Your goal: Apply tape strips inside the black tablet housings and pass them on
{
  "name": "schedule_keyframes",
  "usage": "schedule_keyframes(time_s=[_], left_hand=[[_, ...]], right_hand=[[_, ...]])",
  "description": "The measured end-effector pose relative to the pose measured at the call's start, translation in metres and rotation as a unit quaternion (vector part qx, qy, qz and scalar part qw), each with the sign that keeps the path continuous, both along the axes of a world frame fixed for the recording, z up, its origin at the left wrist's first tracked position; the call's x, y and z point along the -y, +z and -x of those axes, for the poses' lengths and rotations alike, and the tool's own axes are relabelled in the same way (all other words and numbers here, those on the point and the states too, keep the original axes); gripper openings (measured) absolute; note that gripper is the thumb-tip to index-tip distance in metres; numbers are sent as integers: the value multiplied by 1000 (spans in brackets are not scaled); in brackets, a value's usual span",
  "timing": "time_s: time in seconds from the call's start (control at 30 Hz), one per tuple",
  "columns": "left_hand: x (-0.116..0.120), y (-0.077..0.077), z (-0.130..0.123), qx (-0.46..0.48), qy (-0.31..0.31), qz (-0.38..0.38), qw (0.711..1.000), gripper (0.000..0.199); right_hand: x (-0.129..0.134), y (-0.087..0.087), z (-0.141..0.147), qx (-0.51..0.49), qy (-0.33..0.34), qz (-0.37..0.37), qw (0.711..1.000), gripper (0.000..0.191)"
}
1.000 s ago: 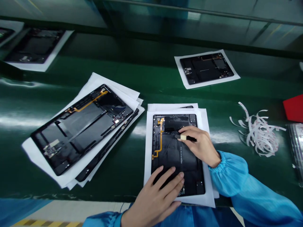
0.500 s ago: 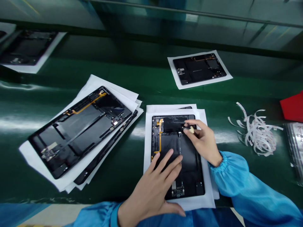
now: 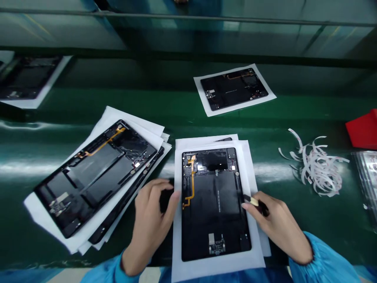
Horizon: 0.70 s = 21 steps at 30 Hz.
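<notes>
On the green belt (image 3: pixel 188 106), at 6 o'clock: black tablet shell (image 3: pixel 212 208) on white paper (image 3: pixel 218 269), now free of both hands and fully in view. Left hand (image 3: pixel 151 222) withdrawn to the shell's 9 o'clock edge, fingers curled, any held item impossible to confirm. Right hand (image 3: pixel 277 224) shifted to 4 o'clock, narrow pinch on a small cream-tipped tool (image 3: pixel 253 202).

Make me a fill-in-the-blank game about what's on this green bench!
The right hand pinches a small tool with a ____ handle.
The thin flex cable on the tablet housing is ____.
The paper sheet under that housing is ____.
The curly pile of strips lies to the ____ of the housing.

Missing words: black, orange, white, right.
</notes>
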<state>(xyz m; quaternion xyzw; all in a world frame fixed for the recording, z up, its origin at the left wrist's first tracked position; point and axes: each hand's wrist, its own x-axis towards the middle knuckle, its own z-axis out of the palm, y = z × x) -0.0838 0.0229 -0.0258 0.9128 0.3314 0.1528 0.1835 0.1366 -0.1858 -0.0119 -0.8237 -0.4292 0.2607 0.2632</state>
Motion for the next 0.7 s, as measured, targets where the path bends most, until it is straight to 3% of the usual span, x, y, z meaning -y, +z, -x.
schedule_keyframes(time_s=[0.07,0.13,0.23,0.33,0.43,0.5,0.57,0.7], left_hand=[[8,-6,21,-56,56,4,997,25],[21,-12,32,-77,72,58,993,28],[42,-13,28,-6,118,163,980,29],[57,3,18,78,177,272,943,33],[54,29,16,109,201,417,880,38],[32,46,15,118,202,459,857,43],[-10,60,7,130,206,441,864,49],[-137,78,-43,165,211,306,913,58]], right_hand=[[-1,-3,2,-14,17,5,1000,35],[-2,-5,5,-23,22,-8,999,32],[2,-9,11,-49,28,-50,997,23],[7,-8,16,-80,29,-115,990,15],[2,-2,19,-117,10,-172,978,11],[-8,3,17,-106,-7,-207,973,10],[-20,6,13,-70,-27,-251,965,5],[-34,-4,2,-39,-71,-294,952,5]])
